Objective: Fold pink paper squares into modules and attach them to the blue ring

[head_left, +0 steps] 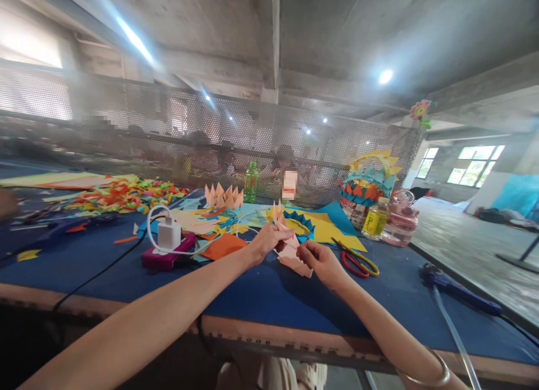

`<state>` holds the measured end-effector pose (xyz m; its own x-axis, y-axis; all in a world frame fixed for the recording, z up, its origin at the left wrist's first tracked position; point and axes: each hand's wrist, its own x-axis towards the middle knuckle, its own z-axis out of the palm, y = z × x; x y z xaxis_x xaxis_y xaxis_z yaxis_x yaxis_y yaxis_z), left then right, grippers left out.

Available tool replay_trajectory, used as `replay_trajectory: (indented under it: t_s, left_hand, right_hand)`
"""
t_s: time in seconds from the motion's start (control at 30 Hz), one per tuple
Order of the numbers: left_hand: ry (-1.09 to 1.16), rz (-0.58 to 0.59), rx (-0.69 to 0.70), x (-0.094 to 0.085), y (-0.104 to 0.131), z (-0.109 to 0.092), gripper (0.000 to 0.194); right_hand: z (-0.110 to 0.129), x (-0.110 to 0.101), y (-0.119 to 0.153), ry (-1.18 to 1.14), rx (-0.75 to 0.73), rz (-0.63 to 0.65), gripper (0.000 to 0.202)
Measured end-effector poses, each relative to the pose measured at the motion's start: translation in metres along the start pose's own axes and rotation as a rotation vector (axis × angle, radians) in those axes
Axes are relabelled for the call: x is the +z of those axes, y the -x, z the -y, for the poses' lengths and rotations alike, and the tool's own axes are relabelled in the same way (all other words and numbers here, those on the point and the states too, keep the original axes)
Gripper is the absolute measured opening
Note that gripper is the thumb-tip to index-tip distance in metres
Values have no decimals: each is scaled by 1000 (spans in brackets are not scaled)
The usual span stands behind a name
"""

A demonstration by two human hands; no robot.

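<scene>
My left hand [269, 243] is closed on a strip of pale pink folded paper [293, 261], with pointed tips rising above the fingers. At the strip's right side, the fingers of my right hand [316, 257] are pinched together on it. Its lower end hangs just over the blue table. Behind my hands lies a blue ring of folded paper points [310, 226] on yellow sheets. Scissors [357, 259] with red and yellow handles rest right of my right hand. Further back stands a peach paper crown [224, 196].
A purple power strip [172, 252] with a white charger [169, 234] sits left of my forearm. Paper scraps [126, 193] are heaped at back left. A glue gun [461, 291], a yellow bottle [374, 220] and a pink jug [400, 224] stand or lie right. Another person's blurred hand [6, 203] shows far left.
</scene>
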<state>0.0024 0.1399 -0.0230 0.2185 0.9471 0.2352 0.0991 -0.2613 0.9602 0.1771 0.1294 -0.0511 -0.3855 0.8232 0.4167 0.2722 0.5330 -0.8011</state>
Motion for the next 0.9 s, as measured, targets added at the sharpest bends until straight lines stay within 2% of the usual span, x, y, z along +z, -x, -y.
replay_trajectory:
  t_s: [0.27,0.43,0.6,0.7,0.83,0.9]
  left_hand:
    - [-31,-118,35,-4,1,-3,57]
    - [-11,-135,52,-6,2,-6,57]
    - [106,-157,35,-5,-2,0,59]
    - [213,-126,13,-7,-3,1,58]
    - [337,7,-2,-7,-2,-3,28]
    - [369,89,-9,-5,0,-5,34]
  right_hand:
    - [1,0,1,-6,26,-6,46]
    - [2,1,0,-39,39,1,50]
    - [4,0,0,-92,61,-32,52]
    - [4,0,1,-153,79,-52,54]
    - [4,0,1,-270,121,-50,56]
    - [5,1,2,-321,145,-39,56]
